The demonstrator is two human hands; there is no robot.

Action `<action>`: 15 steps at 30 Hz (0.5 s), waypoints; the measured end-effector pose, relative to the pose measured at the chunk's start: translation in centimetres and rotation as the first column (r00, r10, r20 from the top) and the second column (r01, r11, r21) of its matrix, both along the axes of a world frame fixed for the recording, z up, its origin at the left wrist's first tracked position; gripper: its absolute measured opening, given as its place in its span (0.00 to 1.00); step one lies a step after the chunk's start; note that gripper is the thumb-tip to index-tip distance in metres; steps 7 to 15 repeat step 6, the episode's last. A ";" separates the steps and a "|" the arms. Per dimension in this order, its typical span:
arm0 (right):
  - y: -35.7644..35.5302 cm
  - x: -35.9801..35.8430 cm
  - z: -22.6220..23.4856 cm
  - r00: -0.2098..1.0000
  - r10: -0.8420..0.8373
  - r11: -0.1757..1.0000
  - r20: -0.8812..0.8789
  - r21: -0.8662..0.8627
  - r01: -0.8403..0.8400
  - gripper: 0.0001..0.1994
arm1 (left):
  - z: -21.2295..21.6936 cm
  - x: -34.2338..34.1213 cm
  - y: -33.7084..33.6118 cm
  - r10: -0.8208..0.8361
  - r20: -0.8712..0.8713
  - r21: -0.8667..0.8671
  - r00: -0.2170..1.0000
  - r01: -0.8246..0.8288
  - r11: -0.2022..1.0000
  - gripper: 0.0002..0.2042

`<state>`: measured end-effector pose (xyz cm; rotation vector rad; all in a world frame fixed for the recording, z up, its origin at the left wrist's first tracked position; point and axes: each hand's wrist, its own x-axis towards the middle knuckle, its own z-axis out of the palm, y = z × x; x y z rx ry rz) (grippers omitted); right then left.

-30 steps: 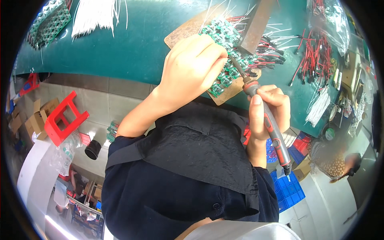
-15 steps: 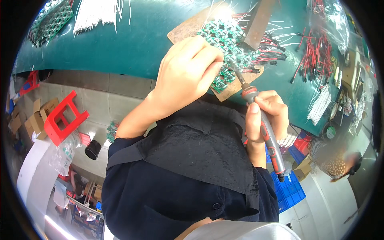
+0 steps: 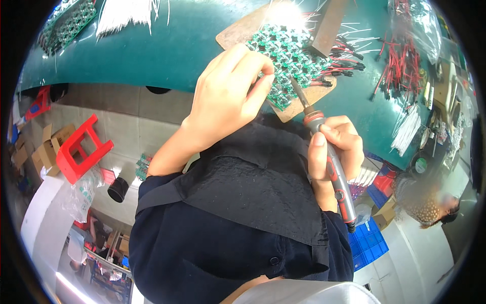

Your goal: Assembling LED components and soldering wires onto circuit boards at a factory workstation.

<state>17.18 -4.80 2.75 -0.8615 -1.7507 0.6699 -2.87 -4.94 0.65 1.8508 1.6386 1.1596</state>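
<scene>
My right hand point(image 3: 343, 147) grips a grey and red soldering iron point(image 3: 345, 202) like a pen. Its metal tip points up and left to the near part of a panel of small green circuit boards point(image 3: 286, 55); contact cannot be made out. Over the panel's left edge is my left hand point(image 3: 223, 93), thumb and forefinger pinched together; what they hold, if anything, is too small to see. Under the panel lies a brown board point(image 3: 235, 36). A metal bar point(image 3: 328, 28) rests across the panel's right side, where red and black wires point(image 3: 349, 63) stick out.
More red and black wires point(image 3: 402, 71) lie to the right on the green table point(image 3: 136, 61), by a white wire bundle point(image 3: 406, 129). White wires point(image 3: 124, 17) and another green panel point(image 3: 68, 28) sit far left. A red stool point(image 3: 83, 149) stands on the floor; another person point(image 3: 422, 200) is at right.
My left hand has shifted slightly left, showing more of the panel's near left part. The soldering iron has moved a little left with my right hand.
</scene>
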 end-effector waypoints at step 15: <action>-0.7 -0.5 -0.2 0.999 0.043 0.996 0.027 -0.083 -0.041 0.07 | -1.2 0.0 -0.6 -0.067 -0.022 -0.012 0.998 0.067 0.998 0.06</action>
